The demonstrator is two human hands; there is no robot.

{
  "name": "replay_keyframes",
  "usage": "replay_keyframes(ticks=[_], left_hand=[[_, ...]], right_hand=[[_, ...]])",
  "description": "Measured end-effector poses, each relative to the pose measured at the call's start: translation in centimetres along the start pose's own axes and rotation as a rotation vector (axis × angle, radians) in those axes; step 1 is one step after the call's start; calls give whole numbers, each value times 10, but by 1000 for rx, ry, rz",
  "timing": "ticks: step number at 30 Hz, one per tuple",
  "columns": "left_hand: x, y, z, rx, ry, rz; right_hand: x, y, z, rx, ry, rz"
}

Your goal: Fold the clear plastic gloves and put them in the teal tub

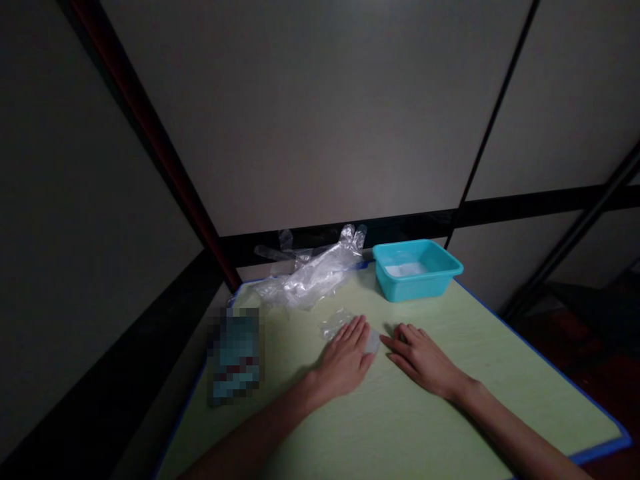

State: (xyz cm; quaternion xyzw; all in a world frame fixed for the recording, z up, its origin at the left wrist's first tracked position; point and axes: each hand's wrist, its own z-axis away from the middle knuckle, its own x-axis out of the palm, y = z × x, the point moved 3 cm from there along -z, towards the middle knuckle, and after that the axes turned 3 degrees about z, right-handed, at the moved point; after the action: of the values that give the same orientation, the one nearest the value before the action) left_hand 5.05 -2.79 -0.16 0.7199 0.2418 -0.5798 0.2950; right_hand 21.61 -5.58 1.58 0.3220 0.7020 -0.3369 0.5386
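Note:
A small piece of clear plastic (372, 341) lies on the pale green table (410, 427). My left hand (347, 357) rests flat on it, fingers stretched out and side by side, hiding its middle. Just to the right, my right hand (420, 357) is palm down near the plastic's right edge, its index finger pointing toward it and the other fingers partly bent. Nothing shows in its fingers. Behind my left hand, a crumpled heap of clear plastic gloves (315, 277) lies at the table's back edge, some fingers sticking up.
A turquoise basin (417, 287) with something white inside stands at the back right of the table. A blurred teal packet (236, 357) lies at the left edge. Blue edging runs round the table, and grey panels stand behind it.

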Motion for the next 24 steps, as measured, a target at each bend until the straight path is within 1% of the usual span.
replay_keyframes(ticks=[5, 11, 15, 17, 20, 24], left_hand=[[-1, 0, 4, -15, 33, -24], [-4, 1, 2, -31, 6, 22], [-10, 0, 16, -61, 29, 38], [-12, -2, 27, -80, 58, 37], [-14, -5, 42, -136, 137, 26], [-17, -11, 51, -201, 235, 66]], right_hand=[[1, 1, -1, 10, 10, -3], [3, 2, -1, -2, 15, -8], [1, 1, -1, -10, 28, -22], [1, 1, 0, -5, 35, -29], [2, 3, 0, 7, 52, -44], [5, 5, -1, 25, 54, -63]])
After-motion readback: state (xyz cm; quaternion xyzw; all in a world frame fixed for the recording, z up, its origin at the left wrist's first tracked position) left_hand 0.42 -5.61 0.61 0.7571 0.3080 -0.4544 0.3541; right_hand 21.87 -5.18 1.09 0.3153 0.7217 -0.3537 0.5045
